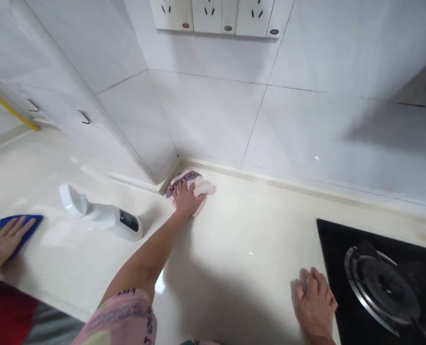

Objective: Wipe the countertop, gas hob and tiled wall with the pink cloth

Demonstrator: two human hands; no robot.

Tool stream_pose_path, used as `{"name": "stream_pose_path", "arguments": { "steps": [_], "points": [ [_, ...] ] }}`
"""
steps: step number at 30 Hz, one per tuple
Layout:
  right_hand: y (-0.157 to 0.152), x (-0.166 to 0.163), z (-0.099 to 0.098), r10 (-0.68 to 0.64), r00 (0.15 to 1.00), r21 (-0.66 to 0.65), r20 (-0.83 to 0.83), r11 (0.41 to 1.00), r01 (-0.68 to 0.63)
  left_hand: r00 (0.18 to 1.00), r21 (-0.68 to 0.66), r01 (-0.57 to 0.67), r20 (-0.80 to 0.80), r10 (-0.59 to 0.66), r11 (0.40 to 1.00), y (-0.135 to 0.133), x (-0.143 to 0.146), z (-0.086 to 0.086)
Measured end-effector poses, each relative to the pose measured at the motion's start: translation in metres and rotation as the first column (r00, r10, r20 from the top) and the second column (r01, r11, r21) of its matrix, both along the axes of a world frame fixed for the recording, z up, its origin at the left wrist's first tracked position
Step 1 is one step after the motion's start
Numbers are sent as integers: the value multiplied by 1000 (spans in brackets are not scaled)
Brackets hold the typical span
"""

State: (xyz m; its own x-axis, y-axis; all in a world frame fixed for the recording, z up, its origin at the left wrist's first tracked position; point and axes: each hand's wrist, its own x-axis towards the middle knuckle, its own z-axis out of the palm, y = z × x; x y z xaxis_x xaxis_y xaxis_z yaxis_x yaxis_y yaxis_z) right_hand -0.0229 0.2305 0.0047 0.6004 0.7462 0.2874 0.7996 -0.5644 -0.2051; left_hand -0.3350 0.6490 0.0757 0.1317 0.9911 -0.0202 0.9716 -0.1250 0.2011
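Observation:
My left hand [186,197] presses down on a pink-and-white cloth [205,186] with a purple printed band. The cloth lies bunched in the countertop's back corner, against the low raised edge by the tiled wall. My fingers are bent over it and hide part of it. Close to the left edge of the black gas stove [330,239], my right hand [314,303] rests on the cream countertop [249,268]. Its fingers are slightly curled and apart, with nothing held. Left of my left forearm, a white spray bottle [105,218] with a dark label stands on the counter.
At far left a co-worker's hand [6,239] lies on a blue cloth [31,230]. Power sockets [213,17] are fixed to the tiled wall above. A wall end with hooks [84,116] juts out at left. A yellow pipe [9,108] runs behind it.

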Motion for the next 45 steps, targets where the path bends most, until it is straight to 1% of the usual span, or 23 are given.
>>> {"name": "stream_pose_path", "arguments": {
  "steps": [2, 4, 8, 10, 12, 14, 17, 19, 21, 23, 25, 27, 30, 31, 33, 34, 36, 37, 38, 40, 42, 43, 45],
  "points": [
    [-1, 0, -1, 8, 1000, -7, 12, 1000, -8, 996, 37, 86, -13, -86, 996, -35, -5, -7],
    [-1, 0, -2, 8, 1000, -9, 22, 1000, -8, 983, 82, 181, -31, -179, 980, -77, -14, -14],
    [1, -1, 0, 7, 999, -7, 39, 1000, -7, 937, 140, 351, -51, -347, 926, -167, -34, -26],
    [2, -2, 1, 10, 998, -11, 55, 1000, -10, 922, 160, 385, -44, -384, 909, -202, -37, -29],
    [3, -2, 2, 15, 997, -15, 74, 1000, -14, 931, 161, 363, -27, -363, 918, -224, -32, -30],
    [4, -2, 2, 26, 996, -20, 83, 1000, -25, 951, 132, 308, -10, -309, 942, -232, -19, -29],
    [4, -2, 2, 32, 997, -21, 75, 999, -30, 966, 58, 256, 18, -257, 965, -230, 15, -23],
    [5, -3, 1, 30, 998, -16, 55, 999, -29, 957, 4, 287, 46, -287, 958, -227, 43, -20],
    [6, -2, 1, 30, 999, 11, 24, 999, -31, 931, -42, 361, 78, -357, 932, -225, 73, -19],
    [5, 0, 0, 39, 999, 71, -24, 997, -37, 907, -80, 417, 105, -408, 905, -226, 101, -18],
    [2, 3, 0, 60, 994, 146, -96, 988, -46, 909, -106, 412, 124, -399, 905, -230, 124, -19],
    [-3, 3, 1, 62, 980, 197, -187, 980, -25, 927, -120, 365, 140, -349, 923, -238, 142, -20],
    [-5, -4, 5, 58, 940, 166, -335, 986, -2, 941, -143, 318, 167, -294, 937, -261, 162, -21],
    [-3, -7, 8, 76, 921, 138, -382, 990, -25, 938, -157, 325, 180, -297, 933, -271, 167, -21],
    [7, -12, 15, 104, 866, 93, -489, 993, -67, 914, -177, 382, 219, -342, 907, -290, 170, -25],
    [13, -12, 19, 95, 832, 84, -547, 995, -58, 892, -174, 427, 246, -380, 888, -299, 168, -27],
    [28, -7, 26, 47, 763, 79, -644, 997, 5, 839, -109, 502, 304, -452, 858, -311, 153, -32],
    [35, -3, 29, 32, 736, 83, -677, 996, 33, 822, -60, 512, 324, -468, 857, -315, 140, -34],
    [41, 2, 31, 33, 715, 94, -698, 995, 45, 822, -9, 493, 332, -463, 870, -318, 124, -35],
    [47, 13, 34, 77, 684, 129, -726, 991, 25, 873, 72, 384, 297, -387, 920, -319, 85, -35],
    [46, 23, 36, 129, 633, 167, -763, 986, 1, 945, 112, 243, 199, -261, 964, -317, 43, -32],
    [44, 28, 37, 147, 606, 184, -782, 983, -2, 970, 130, 180, 140, -198, 975, -316, 24, -30],
    [39, 42, 40, 165, 563, 206, -810, 979, 10, 995, 147, 93, 34, -99, 985, -312, -6, -26]
  ]
}}
